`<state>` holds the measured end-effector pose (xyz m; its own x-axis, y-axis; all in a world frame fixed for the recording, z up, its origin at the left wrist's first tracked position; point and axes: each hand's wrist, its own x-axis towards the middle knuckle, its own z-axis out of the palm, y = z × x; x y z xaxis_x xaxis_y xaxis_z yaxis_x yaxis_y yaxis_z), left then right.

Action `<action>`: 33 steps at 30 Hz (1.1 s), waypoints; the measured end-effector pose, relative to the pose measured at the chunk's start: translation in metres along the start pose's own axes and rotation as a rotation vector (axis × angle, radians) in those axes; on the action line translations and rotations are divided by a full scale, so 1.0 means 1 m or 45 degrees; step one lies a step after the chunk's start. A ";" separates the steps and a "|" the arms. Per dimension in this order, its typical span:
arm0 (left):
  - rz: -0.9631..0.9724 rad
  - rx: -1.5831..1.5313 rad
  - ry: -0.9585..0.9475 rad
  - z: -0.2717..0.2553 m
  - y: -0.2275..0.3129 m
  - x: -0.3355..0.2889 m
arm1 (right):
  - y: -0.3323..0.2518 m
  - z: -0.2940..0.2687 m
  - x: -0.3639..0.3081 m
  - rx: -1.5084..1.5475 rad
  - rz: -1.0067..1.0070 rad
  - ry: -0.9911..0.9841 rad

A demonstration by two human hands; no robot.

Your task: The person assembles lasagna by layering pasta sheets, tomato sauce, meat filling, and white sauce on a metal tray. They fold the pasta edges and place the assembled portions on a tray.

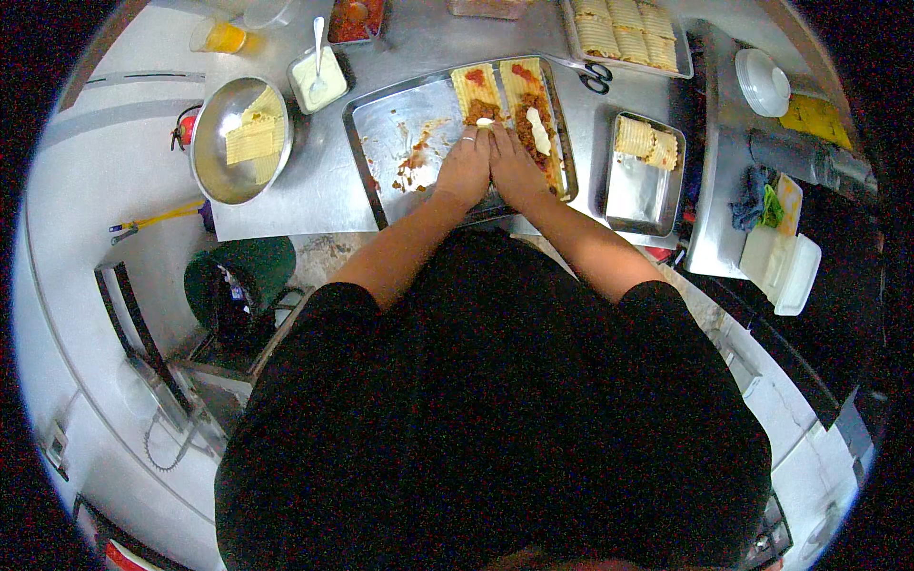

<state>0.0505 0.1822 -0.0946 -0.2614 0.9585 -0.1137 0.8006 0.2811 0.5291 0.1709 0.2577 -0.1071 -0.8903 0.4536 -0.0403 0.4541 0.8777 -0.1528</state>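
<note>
The near end of the left pasta sheet [478, 93] is pressed by both hands' fingers [473, 143]; meat filling [483, 111] could be squeezed out.

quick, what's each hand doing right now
left hand: fingers down on the yellow filled pasta sheet, grip cannot be told
right hand: same, beside it

Head-worn fisheye, straight down, close overhead

bare left half of steel tray [390, 143], pasta strips [505, 95] filling right half, bowl [238, 138] blocking left
</note>
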 end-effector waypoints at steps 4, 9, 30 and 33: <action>-0.073 0.005 -0.107 -0.008 -0.003 0.004 | 0.003 -0.015 0.008 0.195 0.004 -0.037; 0.059 -0.054 -0.171 -0.018 -0.017 -0.005 | -0.002 -0.030 0.002 0.468 0.023 -0.263; -0.611 -0.726 0.015 -0.025 -0.044 -0.018 | -0.017 -0.028 0.000 0.805 0.804 0.000; -0.600 -0.606 -0.051 -0.030 -0.034 -0.029 | -0.028 -0.034 -0.008 0.775 0.808 -0.080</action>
<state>0.0147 0.1435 -0.0845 -0.4969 0.7422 -0.4498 0.2785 0.6272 0.7274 0.1664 0.2352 -0.0694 -0.4844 0.8026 -0.3481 0.7827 0.2200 -0.5822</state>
